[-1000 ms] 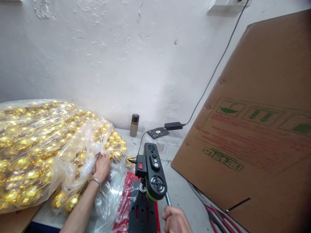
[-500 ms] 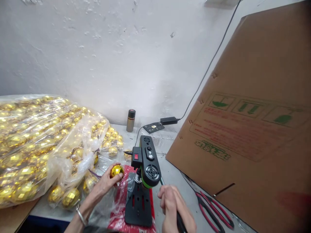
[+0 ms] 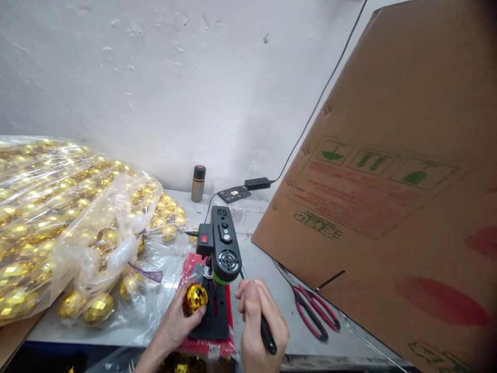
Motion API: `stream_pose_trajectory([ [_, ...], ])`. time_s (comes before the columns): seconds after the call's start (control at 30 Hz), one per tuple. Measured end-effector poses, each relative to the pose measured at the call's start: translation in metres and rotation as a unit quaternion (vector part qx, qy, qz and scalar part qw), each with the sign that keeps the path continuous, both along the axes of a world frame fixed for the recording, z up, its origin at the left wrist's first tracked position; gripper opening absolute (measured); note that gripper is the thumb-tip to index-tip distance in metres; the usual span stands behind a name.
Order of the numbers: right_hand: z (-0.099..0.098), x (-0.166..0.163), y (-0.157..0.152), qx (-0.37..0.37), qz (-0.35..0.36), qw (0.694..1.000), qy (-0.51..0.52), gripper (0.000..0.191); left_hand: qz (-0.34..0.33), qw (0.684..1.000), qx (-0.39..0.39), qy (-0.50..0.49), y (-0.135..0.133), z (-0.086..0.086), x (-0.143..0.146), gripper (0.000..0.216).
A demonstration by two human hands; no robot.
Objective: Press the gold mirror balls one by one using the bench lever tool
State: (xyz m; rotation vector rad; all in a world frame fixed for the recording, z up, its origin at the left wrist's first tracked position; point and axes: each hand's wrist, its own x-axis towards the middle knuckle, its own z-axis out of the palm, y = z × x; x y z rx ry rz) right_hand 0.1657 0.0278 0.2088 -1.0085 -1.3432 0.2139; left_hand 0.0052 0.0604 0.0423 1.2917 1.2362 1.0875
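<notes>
Gold ball (image 3: pixel 196 297) has come nearer the machine (image 3: pixel 223 239).

The carton (image 3: pixel 388 202) bears a green umbrella sign (image 3: pixel 332 152) and 2 downward arrows (image 3: pixel 371 160), red print (image 3: pixel 345 194) illegible.

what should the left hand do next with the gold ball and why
I'd probably ease the gold ball slightly right, beneath the black machine head. The left hand holds it at the left edge of the base plate, seemingly not yet under the head, while the right hand grips the black handle.
</notes>
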Motion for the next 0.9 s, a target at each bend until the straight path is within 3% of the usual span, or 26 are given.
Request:
stream_pose_trajectory([
  [0.3,-0.005,-0.001,-0.005,-0.007,0.01,1.0,0.002,0.034,-0.071,0.982,0.055,0.168,0.002,0.017,0.009,0.061],
  [0.67,-0.006,0.002,-0.007,-0.001,0.015,1.0,-0.027,0.028,-0.12,0.943,0.038,0.308,0.006,0.048,0.016,0.052],
  [0.77,-0.007,0.002,-0.007,0.006,0.013,1.0,-0.027,0.028,-0.108,0.925,0.063,0.359,0.009,0.05,0.025,0.039],
  [0.9,-0.004,0.002,-0.007,0.007,0.014,0.999,-0.035,0.027,-0.04,0.926,0.134,0.351,0.01,0.035,0.032,0.03],
])
